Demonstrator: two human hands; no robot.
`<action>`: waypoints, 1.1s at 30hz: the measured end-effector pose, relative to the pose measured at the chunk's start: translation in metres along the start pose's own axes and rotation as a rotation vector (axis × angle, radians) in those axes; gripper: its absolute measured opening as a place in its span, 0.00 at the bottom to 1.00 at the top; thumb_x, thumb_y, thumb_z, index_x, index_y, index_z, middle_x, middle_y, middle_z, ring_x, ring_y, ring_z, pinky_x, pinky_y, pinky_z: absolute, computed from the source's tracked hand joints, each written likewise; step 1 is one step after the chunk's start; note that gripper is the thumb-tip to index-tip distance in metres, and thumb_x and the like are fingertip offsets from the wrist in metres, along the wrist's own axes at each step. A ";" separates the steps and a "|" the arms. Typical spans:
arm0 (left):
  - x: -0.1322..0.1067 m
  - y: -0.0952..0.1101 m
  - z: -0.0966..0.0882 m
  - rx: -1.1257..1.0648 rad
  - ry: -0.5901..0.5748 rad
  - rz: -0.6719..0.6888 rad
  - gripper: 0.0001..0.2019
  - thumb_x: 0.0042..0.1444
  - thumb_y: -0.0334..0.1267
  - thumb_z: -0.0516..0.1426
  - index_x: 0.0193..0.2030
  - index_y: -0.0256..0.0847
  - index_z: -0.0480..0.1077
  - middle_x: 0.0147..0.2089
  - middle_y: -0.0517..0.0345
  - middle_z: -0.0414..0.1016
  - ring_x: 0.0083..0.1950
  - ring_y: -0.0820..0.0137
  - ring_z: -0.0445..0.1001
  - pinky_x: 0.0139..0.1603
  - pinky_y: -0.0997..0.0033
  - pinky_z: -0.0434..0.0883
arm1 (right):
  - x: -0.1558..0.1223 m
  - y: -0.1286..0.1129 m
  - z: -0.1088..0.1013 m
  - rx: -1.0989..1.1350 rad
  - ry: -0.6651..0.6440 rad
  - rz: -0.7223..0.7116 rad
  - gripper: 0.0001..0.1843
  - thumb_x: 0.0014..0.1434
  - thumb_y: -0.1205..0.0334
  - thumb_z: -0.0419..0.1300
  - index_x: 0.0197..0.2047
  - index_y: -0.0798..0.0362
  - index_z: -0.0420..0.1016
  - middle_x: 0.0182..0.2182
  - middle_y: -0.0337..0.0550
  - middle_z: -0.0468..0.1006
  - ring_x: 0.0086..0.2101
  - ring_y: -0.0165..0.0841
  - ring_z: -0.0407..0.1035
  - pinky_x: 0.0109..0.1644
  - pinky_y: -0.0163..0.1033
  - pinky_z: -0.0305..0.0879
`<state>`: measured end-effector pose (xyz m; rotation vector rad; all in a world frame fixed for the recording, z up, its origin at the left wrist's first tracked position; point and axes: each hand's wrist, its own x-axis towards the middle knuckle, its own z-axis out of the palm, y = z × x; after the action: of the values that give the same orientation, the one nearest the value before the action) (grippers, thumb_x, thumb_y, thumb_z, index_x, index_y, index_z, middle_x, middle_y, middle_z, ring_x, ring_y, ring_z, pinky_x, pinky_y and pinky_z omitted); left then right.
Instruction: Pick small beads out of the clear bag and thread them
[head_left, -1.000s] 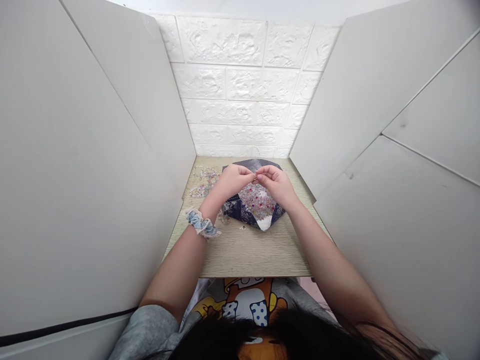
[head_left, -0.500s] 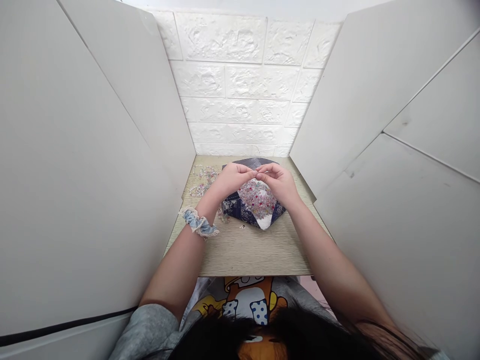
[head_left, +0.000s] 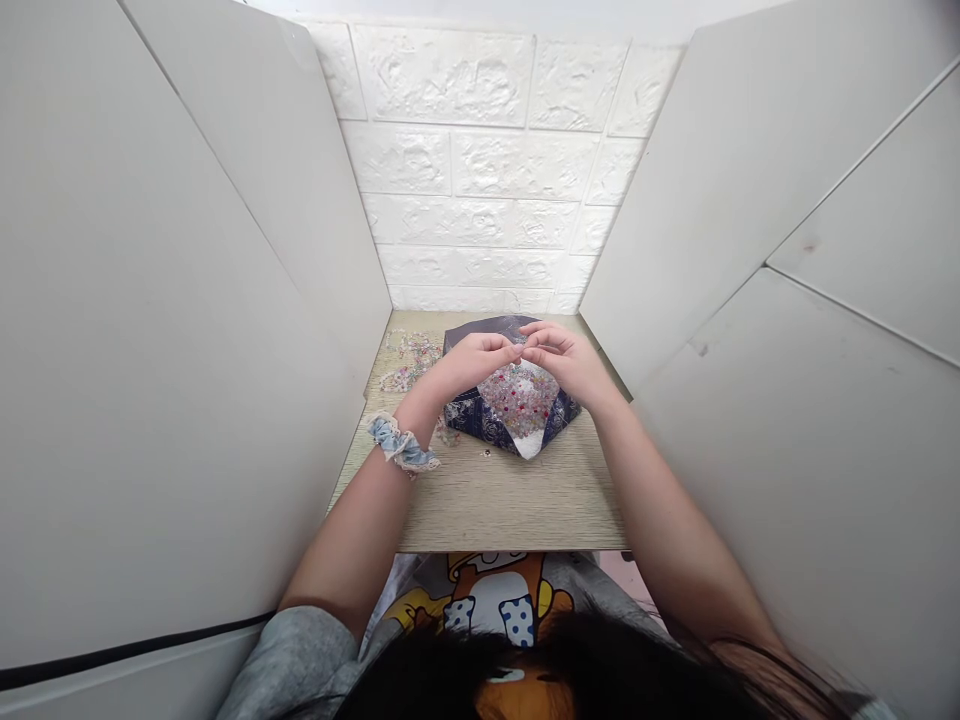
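Over the far part of a dark blue patterned cloth [head_left: 480,424], my left hand [head_left: 481,358] and my right hand [head_left: 567,360] meet at the fingertips. Both are pinched, and whatever lies between the fingers is too small to make out. Just below them a heap of small clear, pink and red beads [head_left: 519,400] rests on a white lining in the cloth. A blue scrunchie with lace edging [head_left: 403,443] circles my left wrist. Faint thread-like lines show above the fingertips.
Strings of colored beads [head_left: 409,365] lie left of the cloth on the wooden tabletop [head_left: 510,510]. A few tiny pieces [head_left: 486,453] sit in front of it. Pale panels [head_left: 480,80] of white brick stand behind, with a grey panel [head_left: 750,300] at the right.
Both hands have shifted slightly to the right, still together at the fingertips. The right hand's fingers are a little more raised, and more of the cloth's right corner shows.
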<state>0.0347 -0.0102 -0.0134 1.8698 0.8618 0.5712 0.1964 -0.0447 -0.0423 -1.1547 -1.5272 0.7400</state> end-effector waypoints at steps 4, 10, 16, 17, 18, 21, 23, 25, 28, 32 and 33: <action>0.000 0.003 0.001 -0.017 -0.009 -0.021 0.11 0.46 0.43 0.52 0.26 0.36 0.66 0.24 0.61 0.62 0.25 0.78 0.57 0.26 0.76 0.55 | 0.000 0.001 -0.002 -0.095 0.040 -0.034 0.07 0.47 0.60 0.58 0.25 0.54 0.69 0.40 0.44 0.69 0.44 0.34 0.63 0.50 0.43 0.56; -0.001 0.004 0.001 -0.033 -0.032 -0.018 0.17 0.50 0.47 0.47 0.21 0.35 0.64 0.30 0.53 0.69 0.35 0.71 0.66 0.35 0.73 0.61 | 0.000 -0.001 0.000 -0.163 0.220 -0.196 0.04 0.50 0.61 0.56 0.26 0.52 0.68 0.36 0.42 0.71 0.43 0.33 0.64 0.50 0.41 0.57; -0.002 0.004 0.002 -0.188 -0.044 0.028 0.16 0.49 0.46 0.52 0.38 0.36 0.67 0.39 0.53 0.70 0.39 0.74 0.67 0.38 0.75 0.63 | -0.004 -0.010 0.005 -0.261 0.116 -0.200 0.05 0.50 0.61 0.56 0.26 0.52 0.68 0.37 0.41 0.71 0.43 0.33 0.64 0.50 0.41 0.57; -0.002 0.003 0.003 -0.211 -0.062 0.017 0.15 0.48 0.45 0.53 0.35 0.34 0.67 0.36 0.53 0.70 0.36 0.75 0.67 0.36 0.75 0.63 | -0.003 -0.011 0.005 -0.266 0.109 -0.203 0.05 0.51 0.61 0.56 0.26 0.52 0.68 0.38 0.42 0.71 0.43 0.33 0.64 0.50 0.41 0.57; -0.001 0.003 0.003 -0.228 -0.070 -0.002 0.13 0.48 0.44 0.53 0.32 0.33 0.67 0.32 0.54 0.69 0.33 0.76 0.67 0.35 0.75 0.63 | -0.003 -0.010 0.005 -0.271 0.104 -0.207 0.05 0.51 0.61 0.55 0.26 0.52 0.68 0.38 0.42 0.71 0.43 0.33 0.64 0.50 0.41 0.57; 0.000 0.001 0.004 -0.256 -0.051 -0.061 0.10 0.50 0.40 0.53 0.27 0.34 0.63 0.23 0.61 0.64 0.25 0.80 0.63 0.29 0.77 0.62 | -0.001 -0.006 0.004 -0.331 0.104 -0.206 0.05 0.53 0.62 0.53 0.28 0.53 0.67 0.39 0.43 0.71 0.44 0.33 0.63 0.51 0.43 0.56; 0.001 0.002 0.005 -0.256 -0.027 -0.069 0.08 0.50 0.38 0.53 0.26 0.34 0.62 0.21 0.64 0.60 0.22 0.81 0.60 0.26 0.78 0.61 | -0.001 0.001 0.003 -0.491 0.112 -0.161 0.06 0.54 0.62 0.51 0.29 0.53 0.67 0.40 0.44 0.71 0.45 0.35 0.62 0.54 0.51 0.49; 0.001 0.002 0.005 -0.255 0.012 -0.054 0.07 0.51 0.37 0.52 0.26 0.35 0.62 0.20 0.64 0.58 0.20 0.82 0.59 0.24 0.79 0.60 | -0.001 0.009 0.002 -0.731 0.109 -0.084 0.06 0.54 0.64 0.51 0.30 0.53 0.68 0.43 0.45 0.69 0.47 0.39 0.59 0.56 0.62 0.35; 0.000 0.004 0.004 -0.258 0.052 -0.028 0.07 0.51 0.36 0.52 0.26 0.35 0.62 0.18 0.66 0.55 0.18 0.83 0.55 0.21 0.81 0.58 | -0.003 0.021 0.001 -1.009 0.036 0.011 0.09 0.53 0.68 0.51 0.27 0.53 0.71 0.47 0.48 0.66 0.51 0.44 0.53 0.51 0.70 0.23; 0.000 0.006 0.003 -0.272 0.058 -0.043 0.07 0.51 0.37 0.52 0.26 0.36 0.62 0.16 0.69 0.49 0.16 0.83 0.48 0.17 0.81 0.50 | -0.002 0.031 0.003 -1.125 -0.071 0.040 0.12 0.51 0.72 0.50 0.26 0.53 0.73 0.48 0.48 0.65 0.54 0.45 0.48 0.51 0.70 0.22; 0.000 0.006 0.003 -0.270 0.063 -0.053 0.07 0.50 0.38 0.52 0.27 0.36 0.62 0.16 0.69 0.48 0.16 0.83 0.47 0.16 0.81 0.48 | -0.002 0.032 0.004 -1.136 -0.079 0.044 0.13 0.51 0.73 0.50 0.25 0.53 0.73 0.48 0.48 0.65 0.55 0.45 0.47 0.51 0.70 0.22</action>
<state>0.0388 -0.0142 -0.0090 1.5877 0.8287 0.6815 0.2015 -0.0354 -0.0723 -1.9721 -2.0463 -0.1556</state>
